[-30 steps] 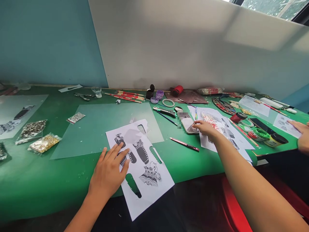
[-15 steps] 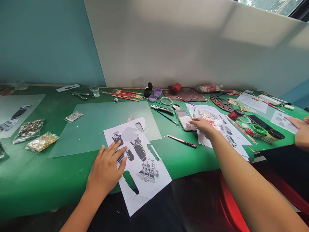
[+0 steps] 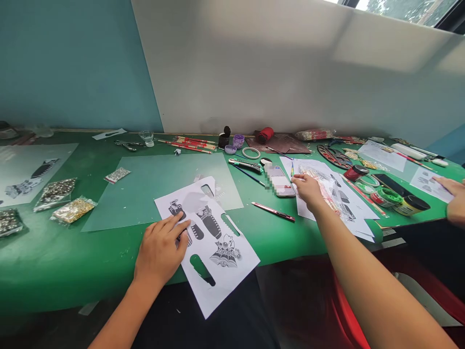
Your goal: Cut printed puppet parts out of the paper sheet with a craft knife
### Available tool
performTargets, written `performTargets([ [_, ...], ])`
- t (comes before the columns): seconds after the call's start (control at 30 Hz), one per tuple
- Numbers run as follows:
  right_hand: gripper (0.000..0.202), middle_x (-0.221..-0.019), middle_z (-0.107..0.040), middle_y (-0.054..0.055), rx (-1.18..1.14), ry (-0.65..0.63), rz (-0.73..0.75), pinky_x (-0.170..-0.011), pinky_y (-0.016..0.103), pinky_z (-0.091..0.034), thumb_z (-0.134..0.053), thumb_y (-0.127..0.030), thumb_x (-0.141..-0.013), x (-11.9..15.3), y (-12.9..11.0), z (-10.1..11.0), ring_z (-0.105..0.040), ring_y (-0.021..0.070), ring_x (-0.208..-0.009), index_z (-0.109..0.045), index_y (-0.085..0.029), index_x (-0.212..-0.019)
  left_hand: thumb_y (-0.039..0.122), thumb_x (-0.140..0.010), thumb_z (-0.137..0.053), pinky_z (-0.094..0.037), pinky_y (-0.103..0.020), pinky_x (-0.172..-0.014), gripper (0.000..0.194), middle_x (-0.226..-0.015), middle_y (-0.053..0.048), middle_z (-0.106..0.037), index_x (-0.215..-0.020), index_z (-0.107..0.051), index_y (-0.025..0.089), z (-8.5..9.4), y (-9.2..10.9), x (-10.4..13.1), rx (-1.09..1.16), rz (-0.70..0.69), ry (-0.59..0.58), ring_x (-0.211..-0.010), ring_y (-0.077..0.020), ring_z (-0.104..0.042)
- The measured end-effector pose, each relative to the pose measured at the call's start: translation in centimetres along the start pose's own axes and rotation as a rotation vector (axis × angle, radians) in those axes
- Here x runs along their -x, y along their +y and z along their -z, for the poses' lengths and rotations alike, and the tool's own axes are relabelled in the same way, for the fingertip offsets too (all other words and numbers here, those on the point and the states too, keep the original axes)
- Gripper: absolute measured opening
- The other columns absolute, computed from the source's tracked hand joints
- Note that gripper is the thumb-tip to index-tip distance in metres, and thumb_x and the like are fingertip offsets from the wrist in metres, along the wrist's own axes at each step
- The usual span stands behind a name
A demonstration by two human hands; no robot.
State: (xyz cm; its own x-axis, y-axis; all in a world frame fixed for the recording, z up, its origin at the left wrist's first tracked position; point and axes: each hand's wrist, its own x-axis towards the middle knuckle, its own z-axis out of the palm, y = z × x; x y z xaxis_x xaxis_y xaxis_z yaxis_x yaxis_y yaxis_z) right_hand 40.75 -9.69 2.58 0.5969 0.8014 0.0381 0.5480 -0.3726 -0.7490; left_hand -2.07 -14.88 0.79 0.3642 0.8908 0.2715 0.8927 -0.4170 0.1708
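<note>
My left hand lies flat with fingers apart on a white printed sheet, which overhangs the table's front edge. Dark patterned figures are printed on the sheet, and several shapes are cut out of it. My right hand is beside the right edge of a phone with a lit screen, part of which is blurred out. Its fingers are bent together, with nothing visible in them. A slim craft knife lies between the two hands. A green utility knife rests behind the phone.
A translucent sheet lies under the paper's far end. Bead packets are at left. Papers with a plastic packet lie under my right forearm. Paint jars stand at right, near another person's hand. A red chair is below.
My right hand has drawn slightly right, off the phone's face to its edge. The phone's screen has become brighter. My left hand stays on the paper; the view has shifted a little left.
</note>
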Motion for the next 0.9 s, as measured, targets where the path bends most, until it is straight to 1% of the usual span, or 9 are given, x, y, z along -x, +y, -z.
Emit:
performTargets([
  [0.1,0.038,-0.125,-0.064,0.008,0.083,0.089,0.086,-0.092,0.043,-0.057,-0.061,-0.042,-0.098,2.4,-0.8,-0.5,-0.065,0.0207,-0.107,-0.060,-0.018,-0.127,0.039,-0.098,-0.058,-0.049,-0.049,-0.109,0.030,-0.133,-0.009,-0.063,-0.121,-0.066,0.022,0.4,0.2,0.1,-0.008,0.018,-0.009,-0.118,-0.0222,-0.061],
  [0.2,0.031,-0.120,-0.066,0.007,0.174,0.075,0.225,-0.092,0.041,-0.057,-0.061,-0.041,-0.098,5.6,-1.5,-1.8,-0.066,0.0188,-0.104,-0.064,-0.018,-0.118,0.040,-0.098,-0.058,-0.049,-0.049,-0.108,0.030,-0.132,-0.009,-0.063,-0.121,-0.066,0.021,0.6,0.5,0.2,-0.013,0.050,-0.005,-0.118,-0.0224,-0.061],
  [0.3,0.027,-0.121,-0.066,0.007,0.274,0.055,0.338,-0.098,0.044,-0.054,-0.061,-0.040,-0.098,8.7,-1.7,-3.7,-0.064,0.0197,-0.109,-0.066,-0.019,-0.114,0.039,-0.097,-0.060,-0.044,-0.053,-0.114,0.033,-0.142,-0.010,-0.056,-0.126,-0.063,0.022,0.5,0.7,0.0,-0.024,0.090,0.013,-0.129,-0.0257,-0.054],
  [0.4,0.028,-0.123,-0.065,0.007,0.366,0.068,0.345,-0.100,0.046,-0.052,-0.062,-0.040,-0.097,10.7,-1.4,-5.4,-0.062,0.0211,-0.113,-0.066,-0.019,-0.114,0.038,-0.096,-0.062,-0.036,-0.058,-0.120,0.042,-0.154,-0.011,-0.045,-0.135,-0.058,0.023,0.2,0.7,-0.3,-0.037,0.104,0.003,-0.142,-0.0302,-0.043],
  [0.47,0.030,-0.123,-0.065,0.008,0.412,0.069,0.335,-0.099,0.046,-0.053,-0.063,-0.040,-0.097,11.4,-1.1,-6.1,-0.063,0.0216,-0.113,-0.065,-0.018,-0.116,0.038,-0.095,-0.063,-0.034,-0.061,-0.121,0.048,-0.157,-0.012,-0.041,-0.139,-0.054,0.023,0.1,0.7,-0.5,-0.044,0.115,-0.017,-0.145,-0.0324,-0.040],
  [0.53,0.031,-0.123,-0.065,0.008,0.444,0.054,0.342,-0.098,0.046,-0.053,-0.063,-0.041,-0.097,11.7,-0.9,-6.3,-0.063,0.0216,-0.112,-0.065,-0.018,-0.117,0.038,-0.095,-0.064,-0.035,-0.062,-0.120,0.051,-0.157,-0.012,-0.041,-0.142,-0.052,0.022,0.1,0.8,-0.7,-0.047,0.131,-0.036,-0.144,-0.0330,-0.041],
  [0.7,0.033,-0.124,-0.065,0.008,0.465,0.011,0.380,-0.097,0.045,-0.054,-0.062,-0.043,-0.097,11.6,-0.6,-6.1,-0.063,0.0213,-0.111,-0.064,-0.018,-0.119,0.041,-0.096,-0.062,-0.039,-0.061,-0.118,0.050,-0.152,-0.013,-0.046,-0.141,-0.052,0.021,0.6,1.2,-0.7,-0.032,0.144,-0.053,-0.140,-0.0318,-0.046],
  [0.9,0.033,-0.122,-0.065,0.008,0.421,-0.035,0.446,-0.093,0.043,-0.057,-0.062,-0.041,-0.097,11.2,-0.2,-6.2,-0.065,0.0199,-0.106,-0.063,-0.018,-0.121,0.040,-0.096,-0.062,-0.042,-0.059,-0.115,0.048,-0.149,-0.013,-0.050,-0.139,-0.054,0.020,1.0,1.5,-0.5,0.008,0.146,-0.025,-0.136,-0.0305,-0.050],
])
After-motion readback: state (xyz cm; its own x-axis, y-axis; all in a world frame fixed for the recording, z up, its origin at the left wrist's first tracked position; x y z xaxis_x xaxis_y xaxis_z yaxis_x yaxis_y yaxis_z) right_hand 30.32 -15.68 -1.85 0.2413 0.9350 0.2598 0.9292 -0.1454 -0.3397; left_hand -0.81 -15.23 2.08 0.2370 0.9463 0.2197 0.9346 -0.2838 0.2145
